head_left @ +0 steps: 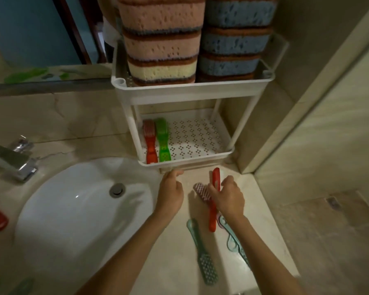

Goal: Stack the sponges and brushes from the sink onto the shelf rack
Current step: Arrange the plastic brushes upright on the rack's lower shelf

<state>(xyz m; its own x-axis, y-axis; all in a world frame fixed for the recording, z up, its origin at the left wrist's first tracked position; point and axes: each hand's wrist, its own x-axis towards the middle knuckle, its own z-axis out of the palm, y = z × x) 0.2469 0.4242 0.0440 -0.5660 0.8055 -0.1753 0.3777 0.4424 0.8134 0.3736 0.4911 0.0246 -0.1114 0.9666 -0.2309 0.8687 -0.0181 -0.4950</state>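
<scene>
— Fingers [228, 180] of the right hand [229, 199] curl round a red brush [211, 220]; the left hand [170, 193], loosely curled, holds nothing.
— And around them?
— White sink [73, 209] to the left. Shelf rack [190, 90] ahead: sponges [162, 43] stacked on top, a green brush [162, 139] and second red brush [150, 143] on the lower tray. Teal brush [202, 250] lies on the counter [175, 258].

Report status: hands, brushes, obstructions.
Right hand grips red brush. Left hand at rack lower front edge, grip unclear. Green brush, second red brush on lower shelf, left side; nothing blocking.
</scene>
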